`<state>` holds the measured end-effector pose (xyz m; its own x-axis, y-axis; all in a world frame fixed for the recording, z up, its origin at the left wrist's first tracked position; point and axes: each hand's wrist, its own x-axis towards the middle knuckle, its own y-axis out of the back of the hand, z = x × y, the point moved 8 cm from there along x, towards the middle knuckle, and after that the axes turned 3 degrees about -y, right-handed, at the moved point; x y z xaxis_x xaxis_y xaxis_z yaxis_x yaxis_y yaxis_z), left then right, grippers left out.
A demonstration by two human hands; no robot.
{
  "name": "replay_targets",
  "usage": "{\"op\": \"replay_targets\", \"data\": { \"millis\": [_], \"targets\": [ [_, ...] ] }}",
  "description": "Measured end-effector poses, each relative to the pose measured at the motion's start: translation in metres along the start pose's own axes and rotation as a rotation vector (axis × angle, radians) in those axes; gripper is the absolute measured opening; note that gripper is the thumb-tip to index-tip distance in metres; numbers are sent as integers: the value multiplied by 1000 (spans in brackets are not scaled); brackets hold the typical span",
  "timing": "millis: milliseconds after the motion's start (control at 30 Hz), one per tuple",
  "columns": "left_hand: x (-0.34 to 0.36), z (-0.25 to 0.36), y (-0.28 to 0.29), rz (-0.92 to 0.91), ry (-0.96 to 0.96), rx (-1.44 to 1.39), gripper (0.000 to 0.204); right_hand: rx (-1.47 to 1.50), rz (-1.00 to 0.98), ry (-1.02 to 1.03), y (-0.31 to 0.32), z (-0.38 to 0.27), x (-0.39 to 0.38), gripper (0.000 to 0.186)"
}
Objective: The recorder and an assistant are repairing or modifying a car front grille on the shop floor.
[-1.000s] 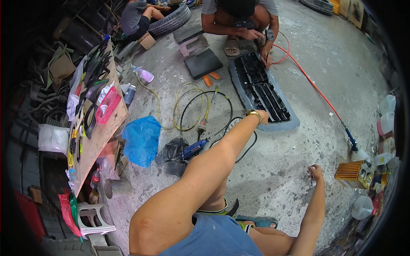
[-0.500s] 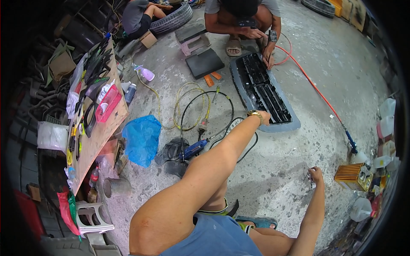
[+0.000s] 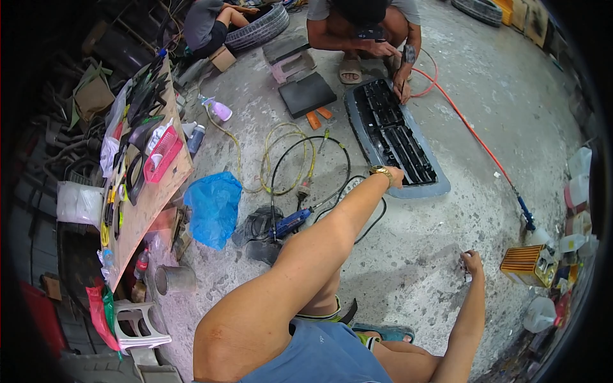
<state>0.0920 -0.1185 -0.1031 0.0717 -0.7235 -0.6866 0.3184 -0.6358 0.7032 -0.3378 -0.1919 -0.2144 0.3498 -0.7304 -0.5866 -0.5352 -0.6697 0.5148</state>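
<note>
My left hand (image 3: pixel 393 177), with a gold watch on the wrist, grips the near end of a black plastic grille (image 3: pixel 402 150) set in a grey frame (image 3: pixel 424 190). It lies on the concrete beside coiled hoses and a blue power tool (image 3: pixel 290 222). My right hand (image 3: pixel 471 262) is low at the right, curled round something small and dark that I cannot make out, left of a yellow metal can (image 3: pixel 530 268). A crouching co-worker (image 3: pixel 329 35) bends over the grille's far end, both hands near its right edge, one holding a thin dark item.
A board (image 3: pixel 147 217) with tools and a pink basket (image 3: pixel 159 156) stands at left, near a blue plastic bag (image 3: pixel 211 210) and white stool (image 3: pixel 137 325). A red hose (image 3: pixel 472 134) crosses the right floor, near jugs. Another person (image 3: pixel 204 29) sits by a tire (image 3: pixel 258 32).
The co-worker and the floor items appear slightly further right in the view than a second ago, as if the camera turned a little. My hands stay almost in place.
</note>
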Motion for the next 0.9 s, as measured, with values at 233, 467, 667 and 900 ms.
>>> {"op": "replay_targets", "data": {
  "millis": [233,467,667,900],
  "targets": [
    [8,-7,-5,10,-7,-12,45,-31,2,-5,0,-5,-3,28],
    [1,3,10,105,-100,-96,47,-117,57,20,7,2,9,29],
    [-3,-5,11,109,-96,-57,42,-126,47,-70,7,-26,-11,35],
    [6,6,-8,73,-124,-83,38,-126,60,-33,4,-2,-14,33]
  ]
}}
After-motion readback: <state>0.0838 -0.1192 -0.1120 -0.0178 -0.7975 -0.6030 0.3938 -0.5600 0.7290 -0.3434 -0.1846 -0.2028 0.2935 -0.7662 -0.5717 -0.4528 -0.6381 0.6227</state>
